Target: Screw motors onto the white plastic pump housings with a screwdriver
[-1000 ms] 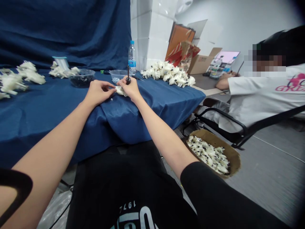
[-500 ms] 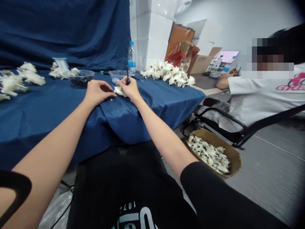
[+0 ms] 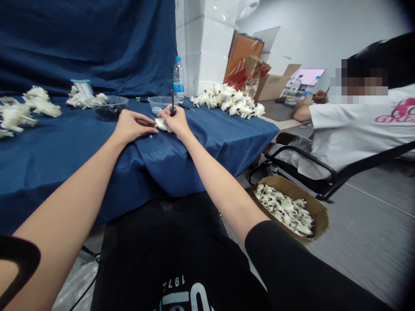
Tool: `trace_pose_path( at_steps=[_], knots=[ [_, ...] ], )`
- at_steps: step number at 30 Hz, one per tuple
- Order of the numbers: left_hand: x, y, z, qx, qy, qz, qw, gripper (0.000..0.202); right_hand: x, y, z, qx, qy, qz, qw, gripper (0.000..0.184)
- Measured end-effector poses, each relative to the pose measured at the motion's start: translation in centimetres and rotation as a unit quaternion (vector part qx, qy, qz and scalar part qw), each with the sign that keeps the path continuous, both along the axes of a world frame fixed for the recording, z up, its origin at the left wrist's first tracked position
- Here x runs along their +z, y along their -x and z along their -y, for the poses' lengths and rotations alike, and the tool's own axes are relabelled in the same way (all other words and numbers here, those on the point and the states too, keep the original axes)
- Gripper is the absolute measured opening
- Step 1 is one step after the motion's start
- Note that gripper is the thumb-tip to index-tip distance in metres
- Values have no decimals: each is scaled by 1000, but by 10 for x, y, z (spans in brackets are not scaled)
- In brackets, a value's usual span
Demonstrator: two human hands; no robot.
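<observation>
A small white plastic part (image 3: 162, 125) lies low over the blue cloth between my hands. My right hand (image 3: 177, 122) is closed round a black screwdriver (image 3: 173, 109), its thin dark rod pointing up, and the fingers of that hand also rest on the white part. At the part's left end my left hand (image 3: 133, 124) has thumb and fingers drawn together in a pinch. A speck of something dark shows between those fingertips, too small to name. One tiny shiny piece (image 3: 151, 136) lies on the cloth just below them.
Behind my hands stand a clear bowl of small metal pieces (image 3: 157, 103), a bowl of dark pieces (image 3: 112, 110) and a water bottle (image 3: 178, 80). White parts are heaped right (image 3: 228, 101) and left (image 3: 17, 114). A box of parts (image 3: 319, 220) is on the floor near a seated person.
My left fingertips have come closer together beside the white part. My right hand stays nearly where it was with the screwdriver. The seated person's head and hands have shifted.
</observation>
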State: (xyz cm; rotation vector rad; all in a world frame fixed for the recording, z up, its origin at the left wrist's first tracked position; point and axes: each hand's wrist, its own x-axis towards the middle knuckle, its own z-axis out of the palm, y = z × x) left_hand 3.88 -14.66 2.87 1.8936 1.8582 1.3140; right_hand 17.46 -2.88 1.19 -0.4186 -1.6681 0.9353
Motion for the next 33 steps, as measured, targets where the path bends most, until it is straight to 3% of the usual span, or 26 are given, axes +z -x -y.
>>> trace_pose_path(
  at_steps=[21,33],
  knots=[
    [-6,-1,-7,35,-56,-60,996,15,0,1,-1,-9,7,8,1000,33],
    [-4,-4,-6,38,-47,-123,991,26,0,4,-3,-7,1,6,1000,32]
  ],
)
